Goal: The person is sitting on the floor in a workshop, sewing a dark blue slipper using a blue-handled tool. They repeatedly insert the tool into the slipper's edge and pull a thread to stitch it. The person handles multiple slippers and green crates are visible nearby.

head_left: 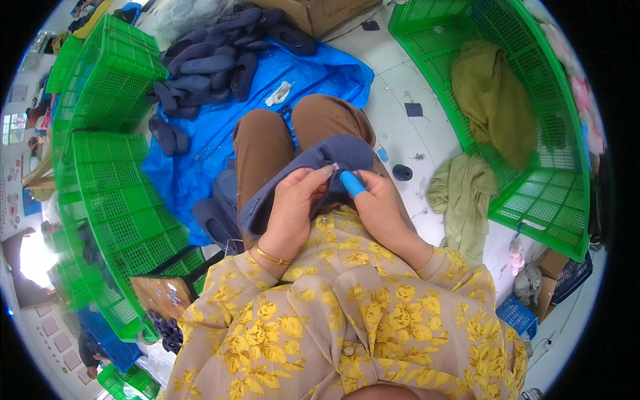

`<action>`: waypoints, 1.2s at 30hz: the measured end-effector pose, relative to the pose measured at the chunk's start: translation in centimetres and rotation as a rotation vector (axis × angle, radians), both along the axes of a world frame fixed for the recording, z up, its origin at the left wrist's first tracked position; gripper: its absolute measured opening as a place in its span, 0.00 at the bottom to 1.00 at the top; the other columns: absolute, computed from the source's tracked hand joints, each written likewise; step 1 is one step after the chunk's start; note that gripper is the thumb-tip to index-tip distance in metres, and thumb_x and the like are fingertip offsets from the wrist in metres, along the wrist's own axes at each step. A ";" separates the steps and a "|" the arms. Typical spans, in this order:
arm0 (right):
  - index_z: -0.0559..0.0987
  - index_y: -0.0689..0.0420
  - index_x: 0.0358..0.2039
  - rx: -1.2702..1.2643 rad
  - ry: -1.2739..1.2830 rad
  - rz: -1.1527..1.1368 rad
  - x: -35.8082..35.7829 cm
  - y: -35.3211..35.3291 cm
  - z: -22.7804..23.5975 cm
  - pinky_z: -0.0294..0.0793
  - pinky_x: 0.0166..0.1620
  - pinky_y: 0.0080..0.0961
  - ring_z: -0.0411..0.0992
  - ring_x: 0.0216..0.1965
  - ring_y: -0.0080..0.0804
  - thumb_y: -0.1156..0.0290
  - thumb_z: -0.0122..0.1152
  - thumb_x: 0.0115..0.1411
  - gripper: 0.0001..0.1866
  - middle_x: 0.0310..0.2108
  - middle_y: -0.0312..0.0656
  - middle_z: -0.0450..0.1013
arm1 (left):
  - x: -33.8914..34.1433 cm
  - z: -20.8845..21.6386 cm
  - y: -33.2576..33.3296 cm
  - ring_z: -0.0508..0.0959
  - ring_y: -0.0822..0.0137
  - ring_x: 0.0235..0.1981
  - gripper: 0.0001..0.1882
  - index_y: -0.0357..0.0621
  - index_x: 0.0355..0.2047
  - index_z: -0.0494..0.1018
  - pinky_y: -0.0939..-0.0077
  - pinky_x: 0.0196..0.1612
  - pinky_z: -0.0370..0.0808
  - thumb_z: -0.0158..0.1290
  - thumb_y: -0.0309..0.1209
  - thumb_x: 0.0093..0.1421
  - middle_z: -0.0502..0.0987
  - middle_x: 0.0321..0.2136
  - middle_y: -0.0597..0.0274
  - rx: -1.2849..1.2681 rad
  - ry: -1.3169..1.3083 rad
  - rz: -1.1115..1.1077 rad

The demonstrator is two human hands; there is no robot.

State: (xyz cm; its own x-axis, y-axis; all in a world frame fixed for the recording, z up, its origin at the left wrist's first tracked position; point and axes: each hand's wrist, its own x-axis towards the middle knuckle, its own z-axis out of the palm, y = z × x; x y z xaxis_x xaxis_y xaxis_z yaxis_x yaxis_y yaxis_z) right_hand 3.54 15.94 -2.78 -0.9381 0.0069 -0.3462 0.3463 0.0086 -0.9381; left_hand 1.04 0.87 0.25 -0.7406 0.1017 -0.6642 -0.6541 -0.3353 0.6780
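A dark navy slipper (pixel 347 152) lies across my lap, over my brown trouser legs. My left hand (pixel 297 203) pinches the slipper's edge between thumb and fingers, and a gold bangle circles that wrist. Close beside it, my right hand (pixel 383 207) grips the same edge, its thumb wrapped in a blue cover (pixel 352 184). A small pinkish bit shows between the fingertips, too tiny to make out. More dark slippers (pixel 217 223) rest by my left leg.
A heap of navy slippers (pixel 207 63) sits on a blue sheet (pixel 320 77) ahead. Green crates stand left (pixel 127 220) and right (pixel 540 230), the right one holding olive cloth (pixel 493 100). A dark thread spool (pixel 402 173) and light green cloth (pixel 463 193) are on the white floor.
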 end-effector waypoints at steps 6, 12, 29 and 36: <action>0.75 0.64 0.26 0.071 0.082 -0.012 0.1 -0.2 0.2 0.59 0.23 0.25 0.58 0.20 0.16 0.72 0.56 0.60 0.09 0.15 0.37 0.64 | -0.4 0.3 1.4 0.61 0.83 0.21 0.13 0.50 0.22 0.69 0.84 0.25 0.56 0.60 0.37 0.59 0.66 0.19 0.76 -0.189 0.034 -0.002; 0.76 0.64 0.28 0.093 0.110 -0.016 0.3 -0.3 0.3 0.62 0.24 0.26 0.61 0.19 0.21 0.72 0.57 0.59 0.08 0.17 0.41 0.68 | -0.3 0.1 0.9 0.61 0.83 0.21 0.13 0.50 0.21 0.68 0.84 0.25 0.56 0.58 0.35 0.60 0.65 0.19 0.77 -0.184 0.063 -0.063; 0.75 0.59 0.37 0.179 0.142 0.147 0.4 1.8 2.8 0.71 0.32 0.27 0.74 0.26 0.33 0.80 0.55 0.57 0.07 0.27 0.46 0.75 | 0.6 -2.4 -1.3 0.76 0.76 0.40 0.11 0.39 0.46 0.74 0.80 0.46 0.71 0.50 0.27 0.65 0.79 0.42 0.65 0.174 0.162 -0.134; 0.78 0.58 0.41 0.199 0.214 0.162 0.7 1.8 1.5 0.73 0.34 0.27 0.76 0.28 0.41 0.83 0.54 0.52 0.15 0.31 0.50 0.76 | 0.6 -1.6 -1.2 0.75 0.78 0.42 0.13 0.36 0.47 0.73 0.81 0.49 0.69 0.52 0.26 0.64 0.78 0.43 0.65 0.194 0.154 -0.125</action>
